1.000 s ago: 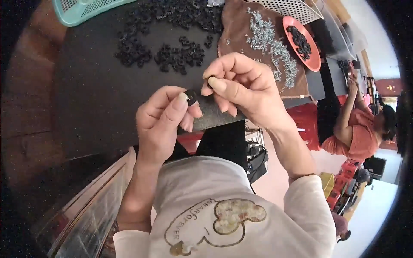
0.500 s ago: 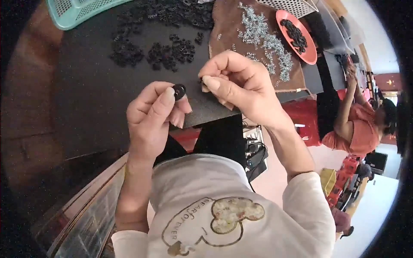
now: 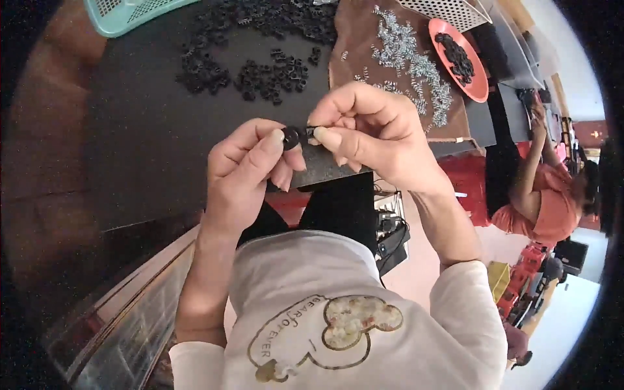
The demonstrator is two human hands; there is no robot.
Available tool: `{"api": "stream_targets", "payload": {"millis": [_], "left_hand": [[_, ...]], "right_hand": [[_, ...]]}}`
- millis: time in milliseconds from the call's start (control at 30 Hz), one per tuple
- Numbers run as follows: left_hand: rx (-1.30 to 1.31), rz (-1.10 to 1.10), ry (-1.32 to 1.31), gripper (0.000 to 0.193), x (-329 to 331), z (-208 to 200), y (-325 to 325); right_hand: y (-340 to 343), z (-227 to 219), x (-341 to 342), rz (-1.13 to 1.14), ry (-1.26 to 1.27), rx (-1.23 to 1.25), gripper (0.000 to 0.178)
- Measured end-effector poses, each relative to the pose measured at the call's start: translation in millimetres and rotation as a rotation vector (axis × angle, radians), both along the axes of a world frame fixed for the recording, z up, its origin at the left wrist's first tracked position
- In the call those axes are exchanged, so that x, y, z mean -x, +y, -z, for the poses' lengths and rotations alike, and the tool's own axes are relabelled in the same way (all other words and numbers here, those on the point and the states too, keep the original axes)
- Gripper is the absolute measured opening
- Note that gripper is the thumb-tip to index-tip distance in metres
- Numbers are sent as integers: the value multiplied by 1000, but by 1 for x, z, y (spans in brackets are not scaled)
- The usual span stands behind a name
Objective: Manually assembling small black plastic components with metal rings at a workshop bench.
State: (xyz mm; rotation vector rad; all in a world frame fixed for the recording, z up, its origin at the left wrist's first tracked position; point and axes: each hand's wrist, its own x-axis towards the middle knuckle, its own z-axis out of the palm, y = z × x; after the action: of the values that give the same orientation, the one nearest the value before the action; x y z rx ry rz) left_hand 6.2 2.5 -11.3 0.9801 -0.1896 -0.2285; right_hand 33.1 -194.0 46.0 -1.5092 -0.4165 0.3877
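Between the thumb and fingers of my left hand point(image 3: 250, 166) is a round black plastic part point(image 3: 290, 137), its face toward me. My right hand point(image 3: 377, 133) pinches a small black piece point(image 3: 311, 132) at its fingertips, close beside the round part; whether the two touch I cannot tell. Both hands are above the near edge of a dark table point(image 3: 149, 143). Beyond them lie loose small black plastic pieces point(image 3: 273, 75). Many small metal springs point(image 3: 416, 65) are spread on a brown cloth point(image 3: 354, 52) to the right.
An orange oval plate point(image 3: 479, 78) of black parts stands right of the springs, near a white perforated basket point(image 3: 448, 10) and a clear bin point(image 3: 513, 52). A green basket point(image 3: 110, 29) is at the far left. Another person point(image 3: 546, 195) works on the right.
My hands have come closer together, bringing the small black piece up beside the round part. The view has shifted slightly, so the table things appear farther right.
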Motion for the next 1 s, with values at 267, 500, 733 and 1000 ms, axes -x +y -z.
{"api": "stream_targets", "payload": {"millis": [267, 500, 733, 1000], "left_hand": [[56, 40, 59, 21, 1, 0, 1], [77, 58, 77, 20, 0, 0, 3], [29, 44, 89, 21, 0, -3, 5], [-84, 80, 138, 21, -1, -11, 5]], "right_hand": [[3, -4, -4, -28, 31, -39, 12], [1, -5, -18, -125, 103, -70, 23], [5, -10, -25, -186, 119, 12, 17], [3, -16, -32, -245, 204, 52, 17]]}}
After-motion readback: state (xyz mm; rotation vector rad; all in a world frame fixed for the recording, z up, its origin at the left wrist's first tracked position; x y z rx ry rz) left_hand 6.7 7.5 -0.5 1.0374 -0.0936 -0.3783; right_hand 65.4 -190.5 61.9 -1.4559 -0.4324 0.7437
